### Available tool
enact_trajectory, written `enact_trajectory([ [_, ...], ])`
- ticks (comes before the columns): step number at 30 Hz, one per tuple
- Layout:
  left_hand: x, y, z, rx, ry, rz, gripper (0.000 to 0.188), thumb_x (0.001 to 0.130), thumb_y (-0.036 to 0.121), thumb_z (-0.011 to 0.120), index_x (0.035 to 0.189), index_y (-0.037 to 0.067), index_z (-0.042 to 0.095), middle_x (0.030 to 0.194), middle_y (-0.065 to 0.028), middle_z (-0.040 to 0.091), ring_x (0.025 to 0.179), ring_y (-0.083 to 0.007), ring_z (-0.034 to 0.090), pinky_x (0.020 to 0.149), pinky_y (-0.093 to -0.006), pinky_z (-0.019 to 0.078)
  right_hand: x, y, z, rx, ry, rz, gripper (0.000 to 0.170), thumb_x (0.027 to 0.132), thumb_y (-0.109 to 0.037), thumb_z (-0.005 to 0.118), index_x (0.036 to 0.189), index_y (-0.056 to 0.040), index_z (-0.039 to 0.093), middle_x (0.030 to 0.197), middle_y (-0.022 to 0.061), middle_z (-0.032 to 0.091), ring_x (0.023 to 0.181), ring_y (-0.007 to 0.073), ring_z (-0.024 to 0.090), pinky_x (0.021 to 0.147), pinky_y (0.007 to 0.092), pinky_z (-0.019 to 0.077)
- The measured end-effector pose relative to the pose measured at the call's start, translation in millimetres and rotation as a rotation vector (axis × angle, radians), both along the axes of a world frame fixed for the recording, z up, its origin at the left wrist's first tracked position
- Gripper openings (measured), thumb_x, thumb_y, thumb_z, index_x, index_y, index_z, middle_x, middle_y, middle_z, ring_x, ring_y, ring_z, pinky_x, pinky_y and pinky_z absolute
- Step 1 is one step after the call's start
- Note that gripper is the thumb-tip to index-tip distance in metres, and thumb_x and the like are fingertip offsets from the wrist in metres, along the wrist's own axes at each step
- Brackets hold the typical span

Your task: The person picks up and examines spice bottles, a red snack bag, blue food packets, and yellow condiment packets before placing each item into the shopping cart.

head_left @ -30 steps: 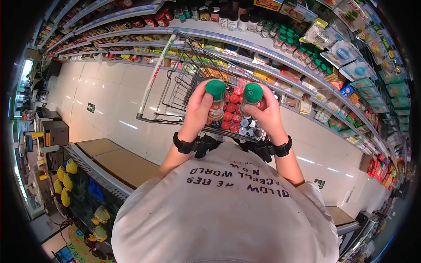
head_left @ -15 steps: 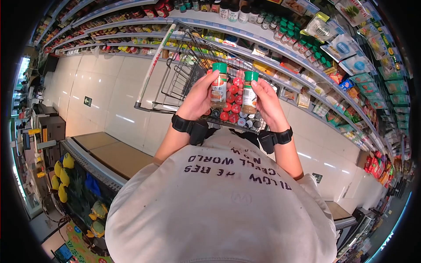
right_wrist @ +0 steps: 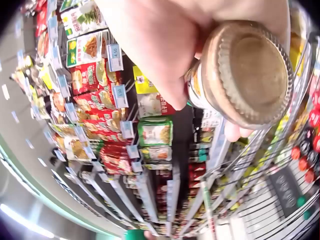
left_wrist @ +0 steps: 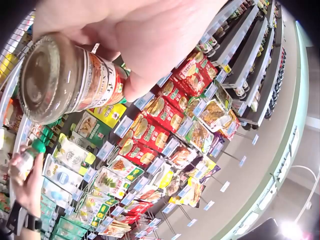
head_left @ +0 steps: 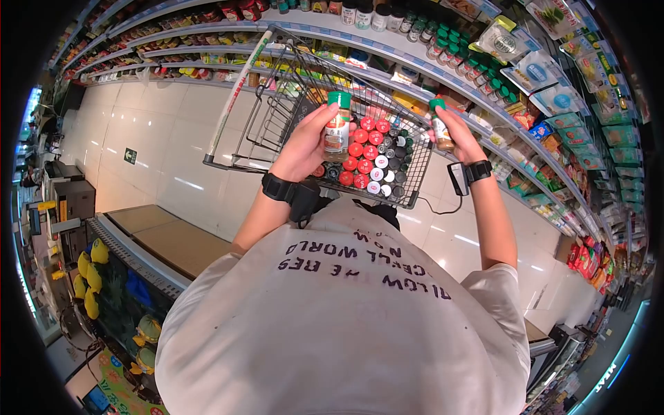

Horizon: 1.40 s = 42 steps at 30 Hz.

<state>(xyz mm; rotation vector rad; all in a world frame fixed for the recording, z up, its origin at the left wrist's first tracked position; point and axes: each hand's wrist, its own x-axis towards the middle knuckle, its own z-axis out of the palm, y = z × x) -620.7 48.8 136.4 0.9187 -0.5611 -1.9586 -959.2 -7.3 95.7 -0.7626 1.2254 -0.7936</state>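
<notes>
At the far left, yellow fruit-shaped items (head_left: 93, 280) hang beside a low unit with brown panels (head_left: 176, 235). Beyond them, a green sign (head_left: 130, 155) lies on the pale tiled floor (head_left: 169, 131).

Next is the handle (head_left: 237, 99) of a wire shopping cart (head_left: 422, 173), which stands along the shelves (head_left: 387, 46).

The left hand (head_left: 303, 146), with a black band (head_left: 281, 185) round its wrist, grips the left jar (head_left: 337, 128). This jar has a green cap and a red and white label, and is held over the cart; in the left wrist view its ribbed glass base faces the camera.

To its right, jars with red lids (head_left: 356, 149) stand packed together in the cart, with white lids (head_left: 381, 161) and dark lids (head_left: 394, 164) beside them.

Past these, near the cart's right end, is the right jar (head_left: 441, 126), also green-capped, its brownish contents showing near the base. The right hand (head_left: 462, 138) grips it, fingers curled round, with a black strap (head_left: 478, 170) at the wrist.

Farther right, pale packets (head_left: 536, 72) hang above the shelves, and red bags (head_left: 591, 261) sit in a group at the far end.
</notes>
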Motion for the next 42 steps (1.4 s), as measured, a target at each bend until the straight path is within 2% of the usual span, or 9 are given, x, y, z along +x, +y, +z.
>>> enact_trajectory([
  [3, 16, 3, -11, -0.007, 0.027, -0.028, 0.035, 0.098, 0.034, 0.049, 0.118, 0.005, 0.055, 0.092, -0.0054, 0.065, 0.082, -0.0162, 0.064, 0.072, -0.0296, 0.0543, -47, 12, -16, -0.010, 0.101, 0.027, 0.035, 0.094, -0.032, 0.061, 0.115, -0.0062, 0.051, 0.087, 0.0043, 0.062, 0.063, 0.0111, 0.061, 0.056, 0.0227, 0.0515],
  [7, 27, 6, -17, 0.020, 0.010, 0.086, 0.036, 0.099, 0.033, 0.049, 0.119, 0.004, 0.054, 0.096, -0.0083, 0.066, 0.083, -0.0171, 0.064, 0.074, -0.0311, 0.0539, -101, 51, 3, 0.050, 0.198, -0.028, 0.030, 0.095, -0.031, 0.056, 0.112, -0.0069, 0.049, 0.092, 0.0096, 0.066, 0.063, 0.0120, 0.061, 0.057, 0.0237, 0.0515],
  [11, 37, 8, -14, 0.019, -0.036, 0.091, 0.035, 0.099, 0.033, 0.049, 0.119, 0.005, 0.054, 0.098, -0.0102, 0.065, 0.085, -0.0182, 0.064, 0.074, -0.0319, 0.0534, -163, 97, 34, 0.075, 0.331, -0.046, 0.034, 0.097, -0.031, 0.050, 0.120, -0.0068, 0.047, 0.093, 0.0081, 0.066, 0.066, 0.0133, 0.062, 0.061, 0.0259, 0.0526],
  [15, 35, 0, -16, 0.033, -0.027, 0.047, 0.032, 0.099, 0.032, 0.049, 0.115, 0.005, 0.053, 0.100, -0.0123, 0.065, 0.086, -0.0202, 0.065, 0.074, -0.0337, 0.0545, -102, 121, 83, -0.040, 0.294, -0.236, 0.039, 0.097, -0.027, 0.053, 0.128, -0.0049, 0.045, 0.102, 0.0090, 0.064, 0.079, 0.0134, 0.063, 0.068, 0.0262, 0.0524],
  [19, 18, -13, -2, -0.034, 0.020, -0.041, 0.028, 0.099, 0.028, 0.052, 0.116, 0.005, 0.052, 0.102, -0.0125, 0.065, 0.093, -0.0212, 0.066, 0.079, -0.0344, 0.0565, -28, 108, 70, -0.165, 0.171, -0.103, 0.039, 0.095, -0.022, 0.059, 0.129, -0.0067, 0.046, 0.105, 0.0076, 0.063, 0.090, 0.0156, 0.064, 0.076, 0.0288, 0.0532],
  [25, -7, -24, 25, -0.132, -0.066, -0.252, 0.031, 0.099, 0.030, 0.052, 0.117, 0.006, 0.050, 0.103, -0.0124, 0.065, 0.091, -0.0208, 0.066, 0.080, -0.0344, 0.0569, 60, 70, 55, -0.326, -0.069, -0.057, 0.033, 0.091, -0.013, 0.065, 0.119, -0.0036, 0.052, 0.104, 0.0028, 0.063, 0.092, 0.0088, 0.061, 0.080, 0.0248, 0.0499],
  [31, -16, -24, 23, -0.146, -0.029, -0.158, 0.034, 0.099, 0.035, 0.049, 0.114, 0.004, 0.053, 0.099, -0.0150, 0.067, 0.083, -0.0213, 0.068, 0.075, -0.0321, 0.0576, 100, 63, 60, -0.264, -0.443, -0.205, 0.027, 0.094, -0.015, 0.060, 0.116, -0.0021, 0.052, 0.104, 0.0084, 0.064, 0.094, 0.0151, 0.065, 0.083, 0.0284, 0.0538],
  [37, -8, -14, 15, -0.138, 0.002, 0.010, 0.043, 0.101, 0.041, 0.042, 0.118, 0.004, 0.055, 0.101, -0.0092, 0.066, 0.083, -0.0145, 0.065, 0.071, -0.0287, 0.0549, 116, 66, 60, -0.149, -0.508, -0.207, 0.033, 0.100, -0.027, 0.047, 0.121, -0.0018, 0.050, 0.110, 0.0127, 0.064, 0.093, 0.0190, 0.065, 0.082, 0.0319, 0.0548],
  [42, -8, -2, 21, -0.058, 0.018, 0.097, 0.035, 0.101, 0.036, 0.043, 0.116, 0.007, 0.056, 0.097, -0.0072, 0.067, 0.079, -0.0121, 0.063, 0.066, -0.0275, 0.0517, 129, 68, 58, -0.048, -0.533, -0.148, 0.041, 0.102, -0.036, 0.040, 0.122, -0.0018, 0.052, 0.115, 0.0117, 0.064, 0.086, 0.0165, 0.064, 0.073, 0.0293, 0.0521],
])
